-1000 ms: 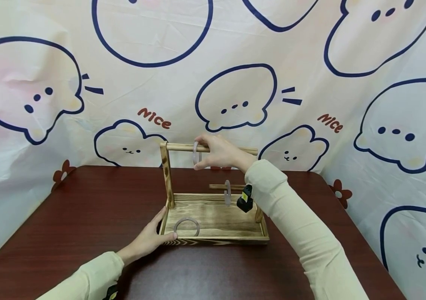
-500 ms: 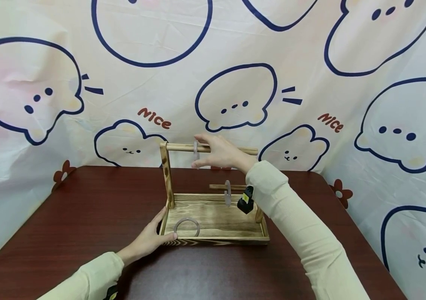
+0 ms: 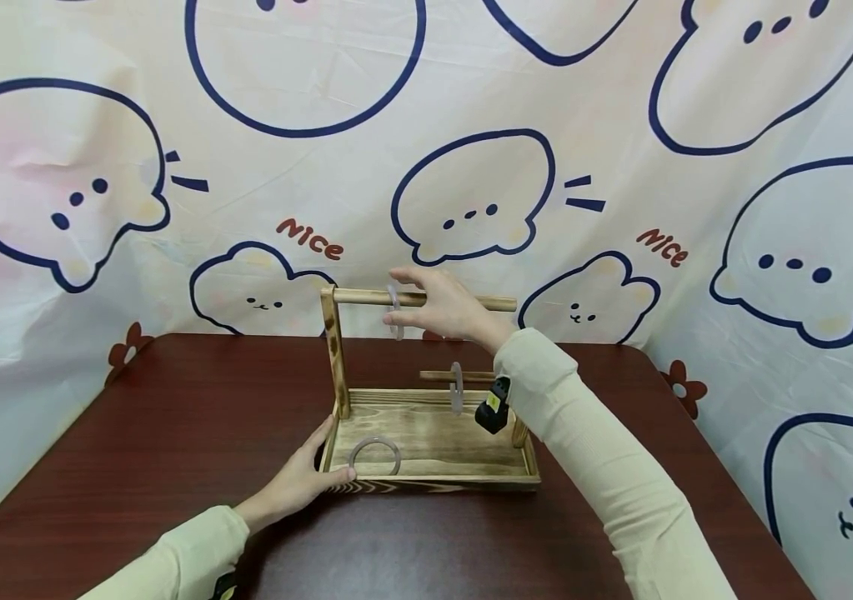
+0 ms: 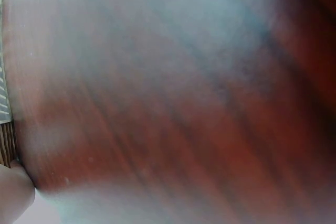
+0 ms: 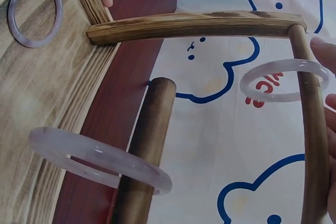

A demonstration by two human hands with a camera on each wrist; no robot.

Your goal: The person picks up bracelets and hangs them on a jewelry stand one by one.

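A wooden bangle stand [image 3: 335, 350] stands on the table, with a tray base, a high crossbar and a shorter, lower rod [image 5: 149, 124]. My left hand [image 3: 297, 483] grips the tray's front left corner, thumb at the front rim. One pale translucent bangle [image 5: 273, 98] hangs around the high crossbar [image 5: 313, 145]. Beside it my right hand [image 3: 452, 308] is raised at the bar, thumb and fingers spread apart around the bangle's right side. A second bangle [image 5: 100, 153] hangs on the lower rod. The third bangle [image 3: 376, 441] lies in the tray's left part.
The dark red-brown table [image 3: 171, 417] extends around the stand on all sides. Behind and beside it hangs a pale cloth [image 3: 366, 183] printed with blue cartoon outlines. A black wrist camera [image 3: 493, 407] on the right sleeve hangs close to the lower rod.
My right hand has loosened from the bangle, its thumb and fingers parting. The bangle now hangs on the crossbar, tilted slightly differently. My left hand has stayed on the tray corner.
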